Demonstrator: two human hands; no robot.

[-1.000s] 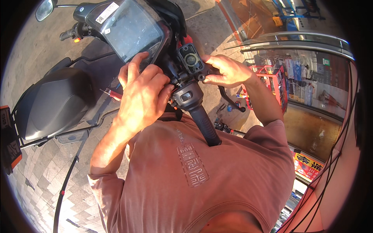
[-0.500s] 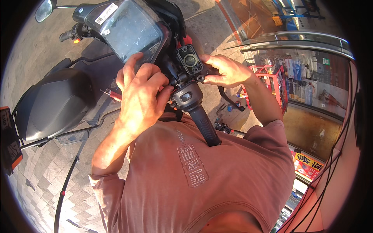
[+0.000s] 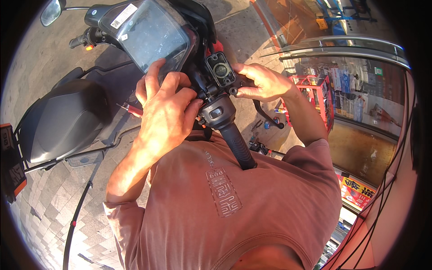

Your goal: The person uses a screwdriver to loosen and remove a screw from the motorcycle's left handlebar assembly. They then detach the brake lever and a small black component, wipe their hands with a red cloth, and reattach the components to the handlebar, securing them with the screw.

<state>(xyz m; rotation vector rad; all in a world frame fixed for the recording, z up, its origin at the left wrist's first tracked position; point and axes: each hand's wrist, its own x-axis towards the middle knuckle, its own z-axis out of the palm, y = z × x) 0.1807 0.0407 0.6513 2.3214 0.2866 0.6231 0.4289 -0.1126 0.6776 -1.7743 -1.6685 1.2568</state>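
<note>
A black scooter handlebar with a rubber grip (image 3: pixel 237 146) and switch housing (image 3: pixel 218 112) points toward me. Ahead of the housing is a black brake fluid reservoir (image 3: pixel 220 69), uncovered, with a round shape visible inside. My right hand (image 3: pixel 263 82) pinches its right side with thumb and fingers, close to the brake lever (image 3: pixel 265 116). My left hand (image 3: pixel 166 105) is curled, thumb and index fingertips beside the handlebar clamp, another finger over the display's lower edge. A red-handled screwdriver (image 3: pixel 133 110) sticks out on the left from under that hand, apparently tucked in the palm; most of it is hidden.
The scooter's film-covered display (image 3: pixel 155 38) lies ahead, with a mirror (image 3: pixel 51 12) and the other grip (image 3: pixel 80 41) beyond. Another scooter's black seat (image 3: pixel 67 119) is at left. A red rack (image 3: pixel 317 96) stands before a glass shopfront at right, with small items on the ground.
My left hand has shifted very slightly, its fingers bending a little at the clamp, and the screwdriver has moved with it. My right hand keeps its place on the reservoir.
</note>
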